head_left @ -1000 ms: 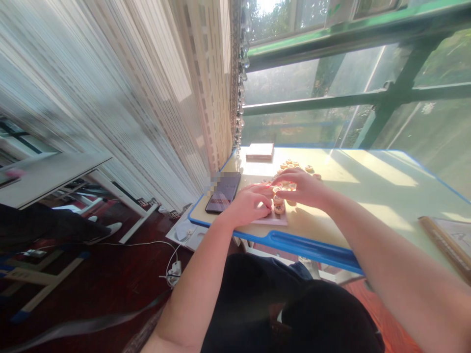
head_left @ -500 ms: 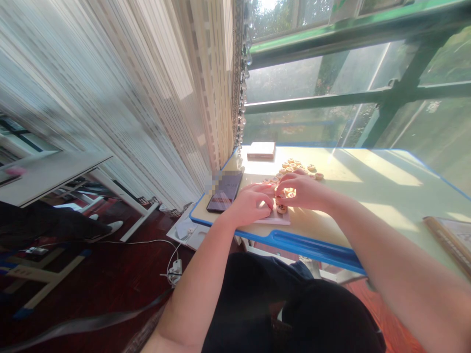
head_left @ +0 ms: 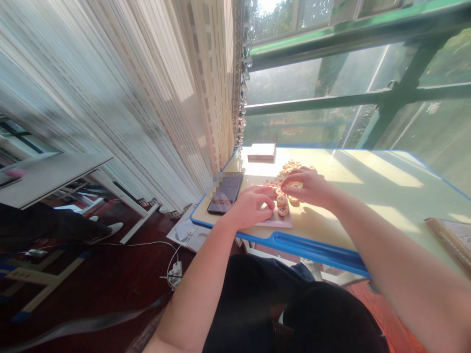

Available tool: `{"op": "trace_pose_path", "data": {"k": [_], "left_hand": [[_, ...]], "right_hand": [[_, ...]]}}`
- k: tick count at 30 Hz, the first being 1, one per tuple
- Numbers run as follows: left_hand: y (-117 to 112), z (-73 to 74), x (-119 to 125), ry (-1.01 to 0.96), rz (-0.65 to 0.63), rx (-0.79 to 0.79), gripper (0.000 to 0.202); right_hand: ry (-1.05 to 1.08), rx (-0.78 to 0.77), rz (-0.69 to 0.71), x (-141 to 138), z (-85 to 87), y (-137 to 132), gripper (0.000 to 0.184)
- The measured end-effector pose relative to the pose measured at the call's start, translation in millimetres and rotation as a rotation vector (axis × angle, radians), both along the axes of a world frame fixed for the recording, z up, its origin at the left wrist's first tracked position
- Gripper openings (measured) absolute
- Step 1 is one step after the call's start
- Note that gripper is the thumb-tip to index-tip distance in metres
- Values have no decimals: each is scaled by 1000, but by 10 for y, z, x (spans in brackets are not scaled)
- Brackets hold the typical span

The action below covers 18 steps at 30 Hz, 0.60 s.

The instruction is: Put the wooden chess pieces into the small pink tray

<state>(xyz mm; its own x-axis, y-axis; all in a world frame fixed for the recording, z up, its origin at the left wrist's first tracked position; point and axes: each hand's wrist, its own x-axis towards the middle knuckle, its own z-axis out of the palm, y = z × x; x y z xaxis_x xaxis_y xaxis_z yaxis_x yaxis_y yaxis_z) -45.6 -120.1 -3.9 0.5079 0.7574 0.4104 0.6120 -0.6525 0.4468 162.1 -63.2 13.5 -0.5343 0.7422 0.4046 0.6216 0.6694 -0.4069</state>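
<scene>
Round wooden xiangqi pieces lie between my hands, several forming a row along the right part of a pale flat tray or box (head_left: 275, 223). The nearest xiangqi piece (head_left: 282, 210) sits at the row's front end. My left hand (head_left: 253, 206) rests on the pale tray, fingers apart and thumb spread, beside the row and holding nothing. From the right, my right hand (head_left: 305, 186) arches over the pieces. Its thumb and forefinger close on a xiangqi piece (head_left: 279, 191) at the row's far end, partly hidden by the fingers. Another piece (head_left: 296, 186) shows through the gap under that hand.
More loose pieces (head_left: 292, 164) lie beyond my right hand. A dark tablet or phone (head_left: 226, 193) lies left, a small box (head_left: 261, 152) at the back. The table (head_left: 368, 196) has a blue edge; a wooden-edged board (head_left: 447, 240) lies right. Beaded curtain (head_left: 241, 113) hangs left.
My right hand has shifted slightly right and away from the front pieces, uncovering more of the row. My left hand stays nearly in place.
</scene>
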Motion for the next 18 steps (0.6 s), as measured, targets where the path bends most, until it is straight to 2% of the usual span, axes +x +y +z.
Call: {"op": "trace_pose_path", "data": {"k": [3, 5, 8, 13, 16, 18], "left_hand": [[-19, 24, 7, -31, 26, -30, 12], [-43, 46, 18, -70, 61, -60, 18], [-83, 68, 21, -144, 111, -94, 29], [-52, 142, -70, -296, 209, -94, 31], [116, 311, -114, -441, 246, -73, 24], [287, 478, -89, -332, 249, -98, 25]], "right_hand": [[10, 81, -203, 62, -84, 135, 19], [-44, 117, -261, 106, -150, 218, 23], [-125, 121, -226, 140, -235, 301, 23], [-156, 25, -228, 115, -257, 309, 26], [-153, 16, -207, 105, -201, 270, 26], [-148, 27, -190, 108, -158, 246, 27]]}}
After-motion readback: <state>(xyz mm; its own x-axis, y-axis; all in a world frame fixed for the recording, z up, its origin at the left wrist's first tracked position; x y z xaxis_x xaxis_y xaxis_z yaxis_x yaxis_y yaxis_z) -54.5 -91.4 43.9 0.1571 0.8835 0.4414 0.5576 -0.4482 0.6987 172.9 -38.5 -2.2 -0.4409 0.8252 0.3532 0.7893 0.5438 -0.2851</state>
